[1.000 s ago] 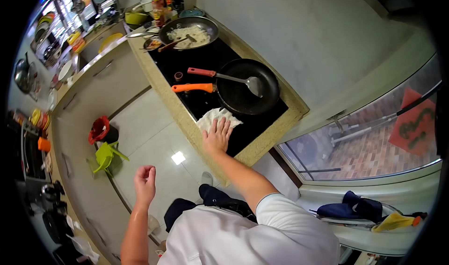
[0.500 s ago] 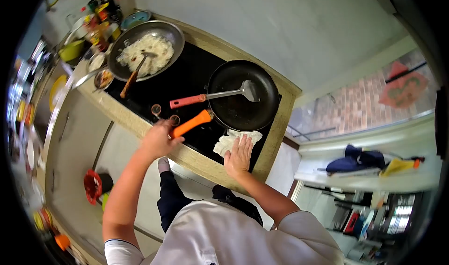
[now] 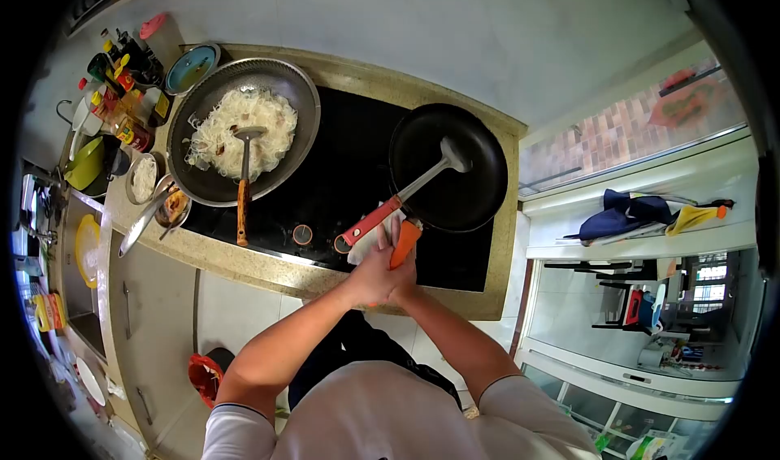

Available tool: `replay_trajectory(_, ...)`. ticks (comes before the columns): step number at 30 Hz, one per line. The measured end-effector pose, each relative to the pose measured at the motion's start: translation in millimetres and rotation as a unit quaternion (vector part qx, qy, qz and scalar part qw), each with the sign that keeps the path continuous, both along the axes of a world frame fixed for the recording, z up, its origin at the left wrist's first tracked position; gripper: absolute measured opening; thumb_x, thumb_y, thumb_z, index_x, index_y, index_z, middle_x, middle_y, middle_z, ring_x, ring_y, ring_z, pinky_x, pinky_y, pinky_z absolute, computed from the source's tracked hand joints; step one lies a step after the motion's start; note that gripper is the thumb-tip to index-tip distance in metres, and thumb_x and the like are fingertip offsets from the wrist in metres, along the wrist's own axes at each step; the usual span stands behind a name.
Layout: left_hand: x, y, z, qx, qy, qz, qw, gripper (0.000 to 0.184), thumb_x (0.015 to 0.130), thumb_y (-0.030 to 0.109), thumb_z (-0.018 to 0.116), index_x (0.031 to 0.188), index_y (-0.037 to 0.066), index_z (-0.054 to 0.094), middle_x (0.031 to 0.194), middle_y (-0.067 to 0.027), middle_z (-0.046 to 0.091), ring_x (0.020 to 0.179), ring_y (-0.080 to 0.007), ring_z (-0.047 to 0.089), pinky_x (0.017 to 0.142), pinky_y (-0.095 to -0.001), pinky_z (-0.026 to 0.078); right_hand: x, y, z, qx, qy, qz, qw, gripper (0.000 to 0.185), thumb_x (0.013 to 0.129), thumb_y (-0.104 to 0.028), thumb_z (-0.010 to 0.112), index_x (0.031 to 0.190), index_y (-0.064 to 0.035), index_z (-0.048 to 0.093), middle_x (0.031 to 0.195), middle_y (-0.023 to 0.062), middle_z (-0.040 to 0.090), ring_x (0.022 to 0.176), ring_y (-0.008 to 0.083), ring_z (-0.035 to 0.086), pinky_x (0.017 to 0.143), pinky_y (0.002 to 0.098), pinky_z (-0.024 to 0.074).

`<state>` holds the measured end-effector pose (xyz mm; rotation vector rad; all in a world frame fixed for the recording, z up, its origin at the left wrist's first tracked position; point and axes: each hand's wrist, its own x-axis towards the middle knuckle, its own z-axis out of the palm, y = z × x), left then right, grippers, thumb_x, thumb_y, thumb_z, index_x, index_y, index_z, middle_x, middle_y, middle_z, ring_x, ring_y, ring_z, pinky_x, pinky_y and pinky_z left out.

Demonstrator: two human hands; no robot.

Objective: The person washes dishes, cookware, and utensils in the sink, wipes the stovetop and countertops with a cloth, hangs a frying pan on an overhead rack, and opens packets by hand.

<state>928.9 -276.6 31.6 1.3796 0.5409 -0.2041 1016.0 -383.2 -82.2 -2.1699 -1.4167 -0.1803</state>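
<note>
Grips orange handle [image 3: 405, 244] of black pan [image 3: 479, 167] with left hand [image 3: 372, 278], fingers curled closed around it. Has right hand [image 3: 404, 278] pressed against the left at the same spot, overlapping it; cannot tell the opening of its fingers, nor any hold on handle or cloth. Note white cloth [image 3: 361, 249] just beside the hands, partly covered. Find black pan at right end of dark cooktop [image 3: 353, 143], set into desk [image 3: 244, 253]. Record spatula [image 3: 421, 184] lying across pan rim, with metal head inside and red grip above the hands. Find steel wok [image 3: 308, 102] at left, with white stringy food [image 3: 270, 145] and wooden-handled turner [image 3: 243, 210] inside, handle over near rim. Log two small bowls [image 3: 145, 178] left of wok, near bottles [image 3: 130, 128].
</note>
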Motion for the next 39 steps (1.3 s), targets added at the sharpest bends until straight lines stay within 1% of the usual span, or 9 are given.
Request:
replay_trajectory(5, -12, -2, 44, -0.002, 0.039, 0.000, 0.999, 0.023, 0.100, 0.021, 0.059, 0.101, -0.001, 0.053, 0.056, -0.0008, 0.050, 0.042, -0.0101, 0.050, 0.040, -0.0260, 0.042, 15, 37, -45, -0.044, -0.018, 0.008, 0.999, 0.061, 0.099, -0.032, 0.048, 0.152, -0.0040, 0.035, 0.151, 0.0231, 0.040, 0.136, 0.0414, 0.043, 0.114, 0.0482, 0.0327)
replay_trajectory(7, -19, 3, 63, -0.012, 0.027, -0.002, 1.000, 0.021, 0.100, 0.020, 0.059, 0.101, 0.000, 0.052, 0.056, 0.0002, 0.049, 0.041, -0.0087, 0.049, 0.040, -0.0251, 0.041, 11, 44, -46, -0.024, 0.080, -0.004, 0.996, 0.055, 0.100, -0.032, 0.045, 0.147, -0.0043, 0.042, 0.148, 0.0209, 0.045, 0.132, 0.0392, 0.047, 0.110, 0.0450, 0.0363)
replay_trajectory(8, -22, 8, 74, -0.021, 0.025, 0.006, 0.999, 0.020, 0.100, 0.019, 0.060, 0.100, 0.001, 0.052, 0.056, 0.0005, 0.049, 0.041, -0.0081, 0.048, 0.039, -0.0244, 0.040, 9, 55, -48, 0.038, 0.244, 0.005, 0.969, 0.051, 0.101, -0.031, 0.041, 0.144, -0.0058, 0.046, 0.143, 0.0184, 0.051, 0.128, 0.0382, 0.050, 0.108, 0.0449, 0.0378)
replay_trajectory(10, -29, 24, 101, -0.028, 0.023, 0.024, 0.999, 0.018, 0.100, 0.019, 0.061, 0.099, 0.004, 0.051, 0.056, 0.0014, 0.049, 0.040, -0.0073, 0.047, 0.039, -0.0232, 0.040, 13, 79, -6, -0.078, 0.245, 0.014, 0.966, 0.056, 0.098, -0.034, 0.044, 0.146, -0.0058, 0.045, 0.144, 0.0183, 0.051, 0.132, 0.0376, 0.047, 0.112, 0.0509, 0.0301)
replay_trajectory(15, -44, 79, 167, 0.004, 0.049, 0.064, 0.997, 0.020, 0.098, 0.017, 0.064, 0.099, 0.003, 0.051, 0.056, 0.0037, 0.047, 0.041, -0.0053, 0.046, 0.039, -0.0227, 0.038, 10, 168, 0, -0.106, 0.109, -0.090, 0.984, 0.060, 0.096, -0.043, 0.043, 0.141, -0.0040, 0.049, 0.148, 0.0240, 0.043, 0.141, 0.0438, 0.031, 0.119, 0.0582, 0.0126)
replay_trajectory(19, -57, 127, 194, 0.024, 0.033, 0.074, 0.996, 0.018, 0.098, 0.015, 0.064, 0.098, 0.003, 0.050, 0.054, 0.0005, 0.048, 0.039, -0.0072, 0.044, 0.037, -0.0231, 0.036, 44, 238, 4, 0.028, 0.206, -0.221, 0.953, 0.055, 0.096, -0.035, 0.053, 0.141, -0.0041, 0.048, 0.151, 0.0216, 0.039, 0.143, 0.0422, 0.028, 0.119, 0.0552, 0.0162)
replay_trajectory(28, -86, 203, 198, 0.011, 0.007, 0.076, 0.997, 0.018, 0.095, 0.011, 0.065, 0.097, 0.001, 0.050, 0.063, -0.0018, 0.050, 0.041, -0.0078, 0.046, 0.038, -0.0227, 0.040, 167, 318, -2, -0.051, 0.194, -0.280, 0.939, 0.056, 0.097, -0.032, 0.052, 0.144, -0.0036, 0.044, 0.154, 0.0210, 0.033, 0.146, 0.0413, 0.023, 0.120, 0.0527, 0.0155)
replay_trajectory(33, -97, 211, 197, 0.026, 0.018, 0.064, 0.997, 0.007, 0.096, 0.002, 0.057, 0.094, 0.001, 0.050, 0.062, -0.0016, 0.050, 0.040, -0.0078, 0.046, 0.037, -0.0230, 0.039, 108, 295, -6, -0.093, 0.182, -0.246, 0.948, 0.057, 0.097, -0.030, 0.051, 0.146, -0.0034, 0.042, 0.156, 0.0206, 0.030, 0.147, 0.0408, 0.020, 0.121, 0.0514, 0.0151)
replay_trajectory(39, -84, 181, 174, 0.020, 0.002, 0.010, 1.000, 0.012, 0.101, 0.011, 0.056, 0.092, 0.004, 0.052, 0.052, -0.0005, 0.048, 0.036, -0.0094, 0.044, 0.038, -0.0237, 0.038, 36, 213, -9, -0.112, 0.149, -0.198, 0.962, 0.058, 0.097, -0.028, 0.051, 0.148, -0.0030, 0.039, 0.159, 0.0202, 0.026, 0.149, 0.0403, 0.017, 0.122, 0.0497, 0.0146)
